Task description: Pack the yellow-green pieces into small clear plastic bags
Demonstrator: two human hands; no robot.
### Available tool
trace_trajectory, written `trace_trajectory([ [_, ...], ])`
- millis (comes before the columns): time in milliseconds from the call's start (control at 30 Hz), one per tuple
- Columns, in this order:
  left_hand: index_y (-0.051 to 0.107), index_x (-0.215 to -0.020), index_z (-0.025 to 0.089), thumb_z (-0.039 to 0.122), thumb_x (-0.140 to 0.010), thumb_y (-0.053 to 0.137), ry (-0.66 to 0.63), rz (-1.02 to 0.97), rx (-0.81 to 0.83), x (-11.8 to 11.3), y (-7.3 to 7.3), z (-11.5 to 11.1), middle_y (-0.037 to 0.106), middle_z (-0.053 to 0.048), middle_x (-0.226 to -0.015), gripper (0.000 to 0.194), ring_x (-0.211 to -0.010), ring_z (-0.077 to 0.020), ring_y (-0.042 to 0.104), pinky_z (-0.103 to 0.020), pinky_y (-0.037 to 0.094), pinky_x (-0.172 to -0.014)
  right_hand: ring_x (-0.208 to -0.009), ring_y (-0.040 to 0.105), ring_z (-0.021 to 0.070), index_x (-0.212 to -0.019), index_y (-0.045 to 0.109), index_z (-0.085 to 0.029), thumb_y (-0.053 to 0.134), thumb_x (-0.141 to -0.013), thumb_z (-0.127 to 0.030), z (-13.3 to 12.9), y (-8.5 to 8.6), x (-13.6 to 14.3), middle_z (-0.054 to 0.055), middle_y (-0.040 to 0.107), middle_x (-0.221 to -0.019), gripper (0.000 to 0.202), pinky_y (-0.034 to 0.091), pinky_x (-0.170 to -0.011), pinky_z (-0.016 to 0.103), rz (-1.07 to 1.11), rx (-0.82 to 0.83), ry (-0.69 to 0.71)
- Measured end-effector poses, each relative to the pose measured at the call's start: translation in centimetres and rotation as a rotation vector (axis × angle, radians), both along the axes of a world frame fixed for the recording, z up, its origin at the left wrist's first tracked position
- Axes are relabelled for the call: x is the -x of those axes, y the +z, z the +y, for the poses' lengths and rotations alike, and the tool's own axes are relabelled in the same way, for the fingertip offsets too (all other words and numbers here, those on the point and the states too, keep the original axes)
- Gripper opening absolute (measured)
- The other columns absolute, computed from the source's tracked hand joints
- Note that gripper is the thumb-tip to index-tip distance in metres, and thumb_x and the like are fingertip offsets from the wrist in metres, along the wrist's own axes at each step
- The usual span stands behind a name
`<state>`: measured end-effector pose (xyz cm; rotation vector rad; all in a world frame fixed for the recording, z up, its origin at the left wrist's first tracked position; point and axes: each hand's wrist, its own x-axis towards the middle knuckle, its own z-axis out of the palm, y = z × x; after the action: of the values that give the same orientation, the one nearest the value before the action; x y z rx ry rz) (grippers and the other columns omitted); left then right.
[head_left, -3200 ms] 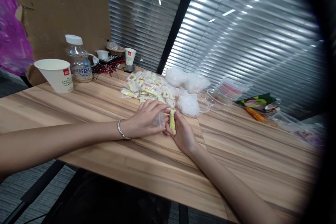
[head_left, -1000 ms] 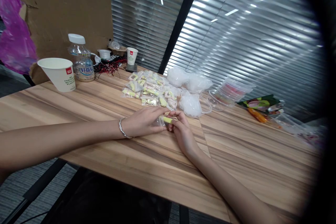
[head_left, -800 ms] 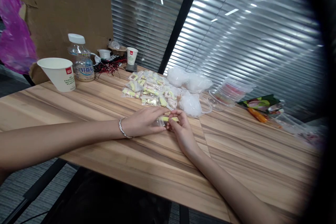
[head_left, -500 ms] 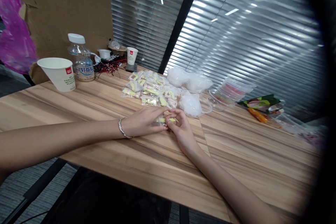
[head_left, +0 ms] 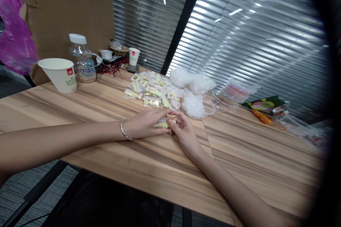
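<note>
Between my hands is a small clear plastic bag (head_left: 161, 123) with pale yellow pieces inside. My left hand (head_left: 145, 123), a silver bracelet at its wrist, is closed around the bag's left side. From the right, my right hand (head_left: 183, 127) pinches the bag's other end between thumb and fingers. The fingertips of both hands meet at the bag and hide part of it. Just beyond them lies a spread of similar little clear bags (head_left: 153, 91) with yellow and pinkish pieces. White, cloudy plastic bundles (head_left: 194, 105) sit right behind my right hand.
A paper cup (head_left: 57, 74) and a drink bottle (head_left: 84, 64) stand at the left. Tangled red and black wires (head_left: 110, 67) and another paper cup (head_left: 134, 56) are farther back. Stacked clear plastic containers (head_left: 234, 92) and a dark green package (head_left: 266, 103) lie at the right.
The bag has turned and shifted slightly left between my fingers, so more of its yellow contents shows. Both arms stay nearly where they were.
</note>
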<state>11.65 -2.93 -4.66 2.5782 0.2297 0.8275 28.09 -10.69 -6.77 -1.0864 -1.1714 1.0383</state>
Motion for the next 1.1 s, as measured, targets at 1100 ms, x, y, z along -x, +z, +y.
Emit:
trace_trajectory([
  [1100, 0.043, -0.127, 0.016, 0.031, -0.085, 0.054, -0.035, 0.030, 0.009, 0.19, 0.31, -0.16, 0.056, -0.012, -0.122, 0.046, -0.110, -0.0221, 0.054, -0.034, 0.042, -0.093, -0.072, 0.057, 0.0099, -0.081, 0.057, -0.020, 0.067, -0.079, -0.025, -0.01, -0.40, -0.20, -0.001, 0.062, -0.079, 0.011, 0.045, -0.066, 0.021, 0.009, -0.033, 0.095],
])
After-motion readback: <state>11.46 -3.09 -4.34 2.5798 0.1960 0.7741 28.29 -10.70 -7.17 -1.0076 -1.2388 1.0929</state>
